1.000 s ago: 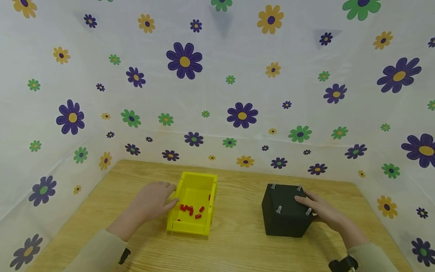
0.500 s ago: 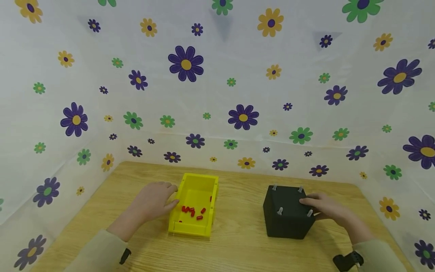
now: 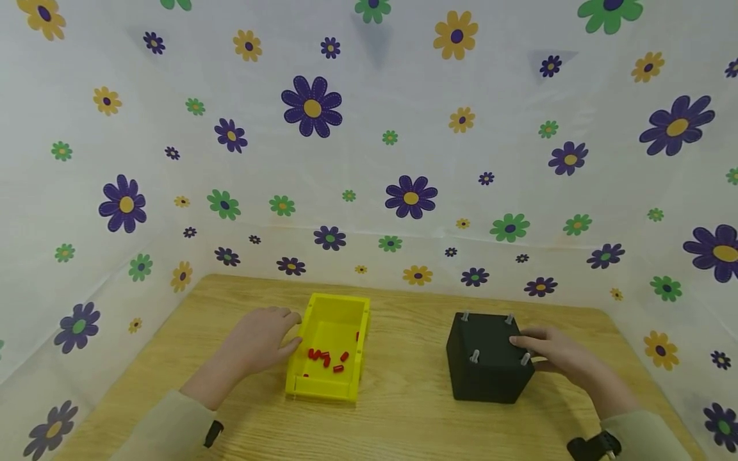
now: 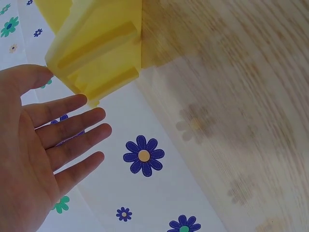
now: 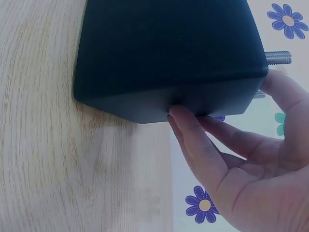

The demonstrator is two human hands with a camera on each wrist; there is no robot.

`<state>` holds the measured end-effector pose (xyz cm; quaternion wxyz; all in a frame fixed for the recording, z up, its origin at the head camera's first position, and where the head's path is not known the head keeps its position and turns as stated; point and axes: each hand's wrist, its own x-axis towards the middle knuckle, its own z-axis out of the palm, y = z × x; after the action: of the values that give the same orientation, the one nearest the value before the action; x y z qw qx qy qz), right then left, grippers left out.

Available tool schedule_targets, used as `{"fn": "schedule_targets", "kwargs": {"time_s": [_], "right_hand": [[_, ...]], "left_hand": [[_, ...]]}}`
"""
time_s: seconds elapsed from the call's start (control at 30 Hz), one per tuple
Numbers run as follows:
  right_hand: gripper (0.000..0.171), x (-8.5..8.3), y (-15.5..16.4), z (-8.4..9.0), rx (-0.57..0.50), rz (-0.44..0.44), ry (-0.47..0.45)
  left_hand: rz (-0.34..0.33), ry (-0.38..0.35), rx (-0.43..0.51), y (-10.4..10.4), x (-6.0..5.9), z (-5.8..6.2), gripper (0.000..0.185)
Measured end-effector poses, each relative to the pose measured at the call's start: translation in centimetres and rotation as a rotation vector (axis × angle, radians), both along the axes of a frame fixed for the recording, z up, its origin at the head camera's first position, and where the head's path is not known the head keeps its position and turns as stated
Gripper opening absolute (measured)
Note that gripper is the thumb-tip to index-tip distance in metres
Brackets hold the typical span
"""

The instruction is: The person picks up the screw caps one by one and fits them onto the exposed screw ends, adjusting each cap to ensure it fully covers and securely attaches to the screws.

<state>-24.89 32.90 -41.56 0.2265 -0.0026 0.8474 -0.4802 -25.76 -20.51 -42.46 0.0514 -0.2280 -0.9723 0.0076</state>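
The wooden table (image 3: 403, 410) carries a black cube (image 3: 487, 362) at about 4 o'clock from its centre, four metal bolts (image 3: 474, 355) pointing straight up from its top. The yellow bin (image 3: 330, 346) sits at 8 o'clock, long axis running from 6 to 12, with red pieces (image 3: 324, 357) loose inside. The right hand (image 3: 556, 358) pinches the cube's right upper edge, thumb on top, fingers on the side face. The left hand (image 3: 259, 339) lies spread, fingers straight, against the bin's left wall.

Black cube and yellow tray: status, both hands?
Left hand open, resting against yellow tray. Right hand grips black cube at its right side. Red pieces in tray. Nothing between.
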Motion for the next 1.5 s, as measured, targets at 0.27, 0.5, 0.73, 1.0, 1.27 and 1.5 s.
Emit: {"fn": "schedule_targets", "kwargs": {"time_s": [0.27,0.5,0.73,1.0,1.27,1.5], "right_hand": [[0.072,-0.1,0.0,-0.1,0.007,-0.021,0.017],[0.075,-0.1,0.0,-0.2,-0.001,-0.035,0.000],[0.080,0.1,-0.1,-0.1,-0.009,-0.041,-0.016],[0.078,-0.1,0.0,-0.2,-0.017,-0.037,-0.026],[0.079,0.0,0.0,-0.2,-0.016,-0.040,-0.022],[0.081,0.1,-0.1,-0.1,-0.017,-0.036,-0.029]], "left_hand": [[0.010,-0.005,0.004,0.0,-0.1,0.1,0.038],[0.011,0.004,0.024,0.0,-0.3,0.2,0.035],[-0.018,0.047,0.033,0.2,-0.7,0.3,0.029],[-0.007,0.059,0.030,0.6,-0.9,0.4,0.029],[-0.043,0.102,0.036,0.9,-1.0,0.8,0.030],[-0.051,0.073,0.016,1.6,-0.8,0.9,0.039]]}}
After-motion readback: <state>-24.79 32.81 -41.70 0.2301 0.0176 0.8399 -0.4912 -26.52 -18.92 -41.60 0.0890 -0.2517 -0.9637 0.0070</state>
